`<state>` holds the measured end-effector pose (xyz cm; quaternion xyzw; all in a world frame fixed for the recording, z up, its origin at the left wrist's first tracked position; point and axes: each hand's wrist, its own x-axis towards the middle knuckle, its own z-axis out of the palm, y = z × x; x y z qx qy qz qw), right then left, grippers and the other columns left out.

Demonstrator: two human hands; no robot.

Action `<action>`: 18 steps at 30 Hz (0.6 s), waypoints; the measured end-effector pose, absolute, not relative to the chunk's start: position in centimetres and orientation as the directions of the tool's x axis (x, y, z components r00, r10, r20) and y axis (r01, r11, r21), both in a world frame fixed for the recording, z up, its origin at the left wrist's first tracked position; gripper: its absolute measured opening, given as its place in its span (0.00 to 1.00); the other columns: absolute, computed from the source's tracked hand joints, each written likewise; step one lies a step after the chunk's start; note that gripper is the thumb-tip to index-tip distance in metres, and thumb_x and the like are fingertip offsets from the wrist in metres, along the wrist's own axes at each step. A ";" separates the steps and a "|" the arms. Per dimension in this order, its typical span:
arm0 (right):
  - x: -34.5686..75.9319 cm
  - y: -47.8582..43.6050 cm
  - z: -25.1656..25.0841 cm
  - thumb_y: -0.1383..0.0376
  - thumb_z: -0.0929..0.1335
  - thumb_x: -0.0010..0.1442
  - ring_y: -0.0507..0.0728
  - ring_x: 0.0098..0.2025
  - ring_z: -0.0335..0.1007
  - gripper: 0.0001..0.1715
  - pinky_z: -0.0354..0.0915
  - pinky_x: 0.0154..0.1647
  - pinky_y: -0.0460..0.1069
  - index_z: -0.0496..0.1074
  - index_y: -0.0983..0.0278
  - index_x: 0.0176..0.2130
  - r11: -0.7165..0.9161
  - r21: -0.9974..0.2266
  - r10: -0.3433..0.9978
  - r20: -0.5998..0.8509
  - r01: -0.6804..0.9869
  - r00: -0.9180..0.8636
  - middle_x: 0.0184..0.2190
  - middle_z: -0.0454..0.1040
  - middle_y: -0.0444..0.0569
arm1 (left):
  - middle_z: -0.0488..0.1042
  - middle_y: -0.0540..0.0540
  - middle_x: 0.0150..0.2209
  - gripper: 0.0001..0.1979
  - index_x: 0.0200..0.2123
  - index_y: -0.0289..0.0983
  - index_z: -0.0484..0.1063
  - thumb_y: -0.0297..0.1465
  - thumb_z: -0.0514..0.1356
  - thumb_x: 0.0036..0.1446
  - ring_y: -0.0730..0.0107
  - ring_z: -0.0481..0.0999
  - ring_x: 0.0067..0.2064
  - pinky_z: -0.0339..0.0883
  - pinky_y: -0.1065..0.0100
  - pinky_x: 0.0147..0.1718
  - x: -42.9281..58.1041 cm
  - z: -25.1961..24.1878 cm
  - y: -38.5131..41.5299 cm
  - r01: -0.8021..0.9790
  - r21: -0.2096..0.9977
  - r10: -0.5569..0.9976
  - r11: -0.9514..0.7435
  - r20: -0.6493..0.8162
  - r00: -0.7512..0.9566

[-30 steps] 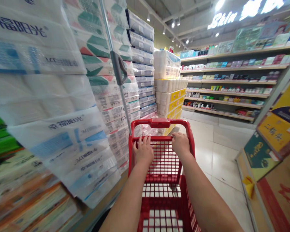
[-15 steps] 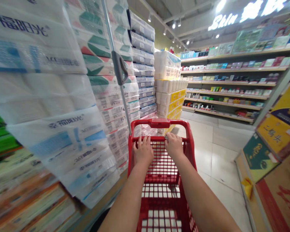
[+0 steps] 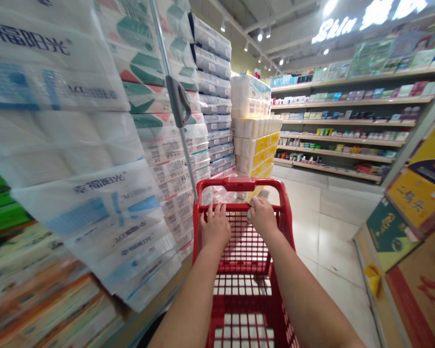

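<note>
Now we stand with the red cart (image 3: 244, 290) right before us on the floor (image 3: 329, 227), close beside the stacked tissue packs (image 3: 94, 193). Our left hand (image 3: 214, 227) and right hand (image 3: 263, 216) both clench its rim (image 3: 239, 207), side by side, likely for even steering.

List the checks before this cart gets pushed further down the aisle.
1. Left hand on the red cart bar: ok, fingers over it.
2. Right hand on the same bar: ok, closed on it.
3. Gap to tissue packs on the left: not ok, stack sits very close beside the cart.
4. Metal pole at the front-left corner: cannot tell if touching.
5. Floor ahead: ok, bare tiles.
6. Cardboard boxes on the right: ok, floor between.
</note>
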<state>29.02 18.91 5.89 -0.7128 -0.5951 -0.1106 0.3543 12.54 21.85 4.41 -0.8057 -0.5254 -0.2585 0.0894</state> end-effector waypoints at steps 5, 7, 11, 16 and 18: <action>28.6 19.0 5.9 0.74 0.60 0.58 0.59 0.60 0.60 0.23 0.55 0.62 0.52 0.72 0.68 0.50 0.006 -0.330 0.766 0.609 0.944 0.207 0.56 0.68 0.56 | 0.60 0.42 0.65 0.29 0.65 0.41 0.57 0.30 0.51 0.60 0.53 0.51 0.68 0.47 0.43 0.63 12.5 4.6 21.8 0.887 0.132 0.802 -0.442 0.501 0.325; 28.5 18.8 6.1 0.75 0.60 0.58 0.58 0.57 0.63 0.24 0.58 0.59 0.51 0.72 0.67 0.51 0.042 -0.325 0.790 0.589 0.945 0.168 0.54 0.70 0.55 | 0.60 0.42 0.65 0.29 0.65 0.41 0.57 0.30 0.51 0.59 0.53 0.51 0.67 0.46 0.43 0.63 12.5 4.7 21.8 0.888 0.134 0.807 -0.440 0.493 0.325; 28.7 18.2 6.5 0.70 0.61 0.60 0.61 0.53 0.66 0.23 0.59 0.56 0.54 0.70 0.68 0.53 -0.153 -0.365 0.750 0.562 0.918 0.349 0.52 0.71 0.57 | 0.60 0.43 0.65 0.28 0.65 0.40 0.57 0.30 0.50 0.60 0.53 0.51 0.67 0.46 0.42 0.63 12.5 4.7 21.7 0.886 0.137 0.805 -0.442 0.497 0.325; 28.3 18.5 6.4 0.73 0.59 0.60 0.58 0.57 0.63 0.24 0.58 0.58 0.51 0.70 0.66 0.54 0.015 -0.298 0.813 0.560 0.954 0.162 0.56 0.70 0.54 | 0.61 0.43 0.65 0.28 0.64 0.39 0.58 0.30 0.50 0.60 0.53 0.51 0.67 0.46 0.43 0.63 12.6 4.6 21.8 0.885 0.133 0.791 -0.446 0.522 0.321; 28.3 18.6 6.4 0.72 0.59 0.61 0.57 0.56 0.65 0.24 0.59 0.56 0.50 0.70 0.64 0.54 0.043 -0.313 0.820 0.554 0.949 0.145 0.56 0.70 0.52 | 0.60 0.44 0.65 0.28 0.64 0.39 0.58 0.30 0.50 0.60 0.54 0.51 0.67 0.45 0.44 0.64 12.5 4.5 21.8 0.886 0.130 0.792 -0.445 0.519 0.322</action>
